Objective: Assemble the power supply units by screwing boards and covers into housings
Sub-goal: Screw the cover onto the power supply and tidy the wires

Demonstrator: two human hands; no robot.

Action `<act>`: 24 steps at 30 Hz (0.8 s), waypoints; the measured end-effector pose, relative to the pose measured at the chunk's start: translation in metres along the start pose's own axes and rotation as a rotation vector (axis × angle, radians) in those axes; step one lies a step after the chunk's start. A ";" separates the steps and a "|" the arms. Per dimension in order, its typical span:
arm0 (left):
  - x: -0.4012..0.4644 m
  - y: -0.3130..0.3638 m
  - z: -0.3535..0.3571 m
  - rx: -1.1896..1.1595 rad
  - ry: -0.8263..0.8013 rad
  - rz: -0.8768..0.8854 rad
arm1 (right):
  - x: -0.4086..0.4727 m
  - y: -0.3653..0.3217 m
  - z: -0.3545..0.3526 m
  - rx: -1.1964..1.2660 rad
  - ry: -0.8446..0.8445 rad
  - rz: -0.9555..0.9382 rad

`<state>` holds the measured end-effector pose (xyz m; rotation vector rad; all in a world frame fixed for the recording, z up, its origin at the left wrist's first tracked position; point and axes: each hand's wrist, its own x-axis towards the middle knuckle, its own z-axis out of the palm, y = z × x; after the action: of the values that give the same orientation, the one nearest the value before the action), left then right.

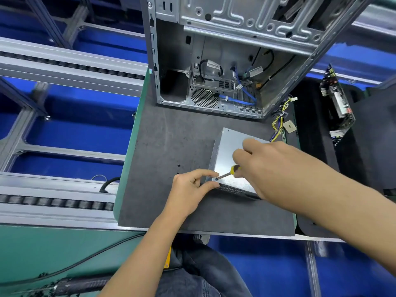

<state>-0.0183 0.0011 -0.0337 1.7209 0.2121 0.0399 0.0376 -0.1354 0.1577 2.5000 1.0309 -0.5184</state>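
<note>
A silver power supply unit (230, 151) lies on the dark grey mat (171, 142), its mesh side facing me. My right hand (270, 168) grips a small yellow-handled screwdriver (228, 172), whose tip sits at the near left corner of the cover. My left hand (192, 187) pinches that same corner of the unit between thumb and forefinger, right beside the tip. A bundle of yellow and black wires (278, 123) leaves the unit's far end.
An open metal computer case (225, 61) stands at the back of the mat. A bare circuit board assembly (336, 103) lies on a black mat at the right. Two loose screws (178, 169) lie left of the unit. Conveyor rails (64, 65) run along the left.
</note>
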 end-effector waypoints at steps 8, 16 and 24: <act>0.000 -0.001 0.000 -0.002 -0.003 -0.014 | 0.001 0.004 -0.008 0.039 -0.033 -0.057; -0.001 0.001 0.000 0.042 -0.007 0.014 | -0.006 0.002 0.001 0.207 -0.014 0.086; -0.002 0.003 0.000 0.016 -0.003 0.001 | 0.007 -0.009 -0.003 -0.001 0.121 0.057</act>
<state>-0.0202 -0.0001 -0.0307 1.7373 0.2098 0.0361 0.0357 -0.1241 0.1548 2.5787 0.9991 -0.3536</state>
